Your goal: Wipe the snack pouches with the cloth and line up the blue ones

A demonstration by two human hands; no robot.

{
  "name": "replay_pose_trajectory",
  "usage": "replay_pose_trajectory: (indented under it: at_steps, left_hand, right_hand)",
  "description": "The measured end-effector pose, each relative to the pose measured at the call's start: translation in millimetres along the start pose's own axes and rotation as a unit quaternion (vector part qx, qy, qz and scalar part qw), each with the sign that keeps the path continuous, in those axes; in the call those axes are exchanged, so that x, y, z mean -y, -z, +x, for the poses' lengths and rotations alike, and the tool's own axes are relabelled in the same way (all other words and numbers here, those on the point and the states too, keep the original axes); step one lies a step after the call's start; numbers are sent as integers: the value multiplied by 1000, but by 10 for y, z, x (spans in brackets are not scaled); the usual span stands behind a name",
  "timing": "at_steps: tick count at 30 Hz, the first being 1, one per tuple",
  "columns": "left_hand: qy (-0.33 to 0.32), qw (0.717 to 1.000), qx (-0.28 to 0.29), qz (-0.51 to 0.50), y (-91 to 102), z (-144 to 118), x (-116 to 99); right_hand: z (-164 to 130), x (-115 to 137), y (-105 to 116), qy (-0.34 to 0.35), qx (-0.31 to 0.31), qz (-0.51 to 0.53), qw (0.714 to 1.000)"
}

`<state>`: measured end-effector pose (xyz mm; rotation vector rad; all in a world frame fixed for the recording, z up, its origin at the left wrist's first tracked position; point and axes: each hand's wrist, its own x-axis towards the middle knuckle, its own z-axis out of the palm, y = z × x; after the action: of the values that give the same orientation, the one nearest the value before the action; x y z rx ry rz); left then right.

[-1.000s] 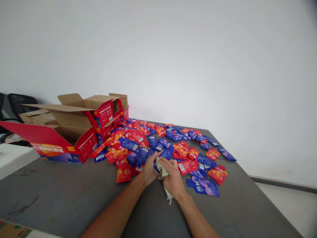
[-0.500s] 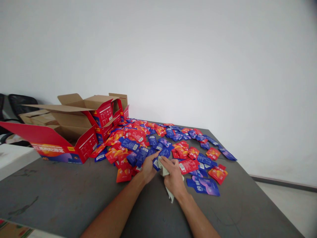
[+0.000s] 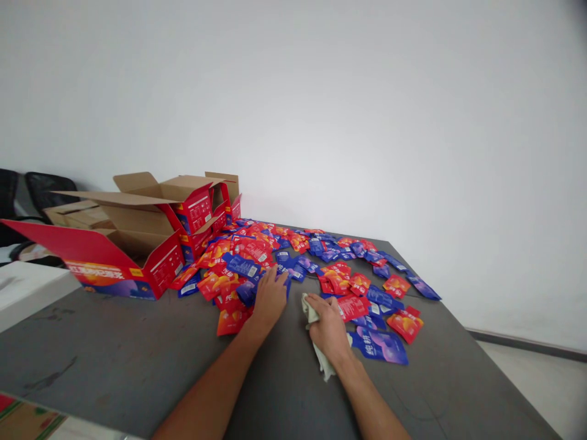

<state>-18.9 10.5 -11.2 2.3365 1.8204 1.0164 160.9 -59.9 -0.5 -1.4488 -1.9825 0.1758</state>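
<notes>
cloth (image 3: 316, 342) under right hand (image 3: 329, 327) (clenched)

Your hands at the edge of the sachet pile

Your left hand (image 3: 269, 297) lies flat on blue sachets (image 3: 247, 269); your right hand (image 3: 329, 327) grips a pale cloth (image 3: 321, 357) on the grey surface (image 3: 137, 360), beside open red cartons (image 3: 151, 232).

Bright, even light; soft shadows, edges bent by wide lens.
</notes>
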Motion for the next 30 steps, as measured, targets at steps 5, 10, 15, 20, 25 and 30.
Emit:
replay_pose_trajectory:
  at_steps: [5,10,15,20,25,30]
  left_hand:
    - [71,988,7,138,28,-56,135]
    - [122,978,-31,167,27,-70,26]
    - [25,997,8,78,-268,107,-178]
    - [-34,993,109,10,-697,343,-267]
    - [-36,990,139,10,-807,340,-302]
    - [-44,990,130,39,-645,163,-479]
  right_hand:
    - [-1,-32,-7,-18,-5,-9,1000]
    - [1,-129,-70,-5,-37,-11,999]
    - [0,-231,-119,10,-70,-8,997]
    - [1,-288,-121,-14,-83,-7,996]
    - [10,-349,-92,-51,-106,-16,993]
    - [16,-410,-87,-39,-153,-37,987]
